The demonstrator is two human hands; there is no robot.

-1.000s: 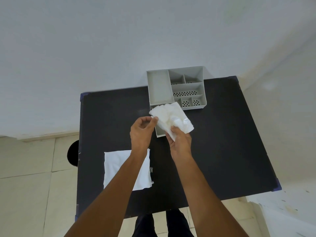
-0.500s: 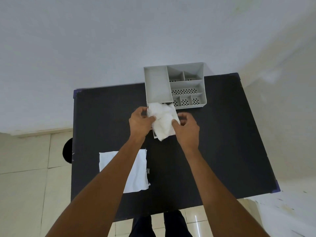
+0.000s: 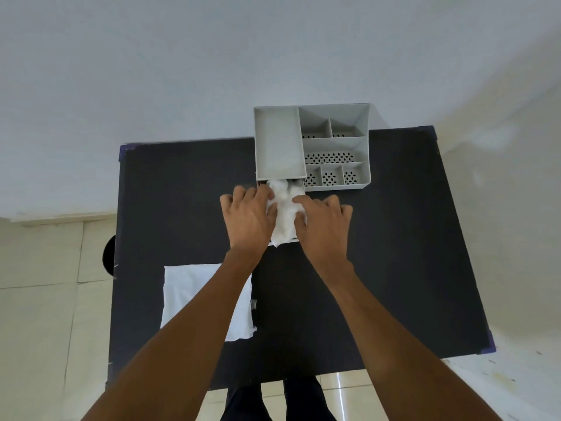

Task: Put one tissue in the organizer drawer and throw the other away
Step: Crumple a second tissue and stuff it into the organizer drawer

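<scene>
Head view: black table (image 3: 394, 253), tiled floor (image 3: 45, 299).

Crumpled tissue (image 3: 284, 212) apparently in open drawer (image 3: 296, 239) (organizer (image 3: 279, 141)); flat tissue (image 3: 188, 294) nearer.

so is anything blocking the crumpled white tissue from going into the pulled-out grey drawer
Nothing visible does. The crumpled white tissue already lies in the open grey drawer, with the left hand and right hand pressing it down from either side.

Black table (image 3: 379, 268): organizer (image 3: 279, 141), flat tissue (image 3: 185, 293).
</scene>
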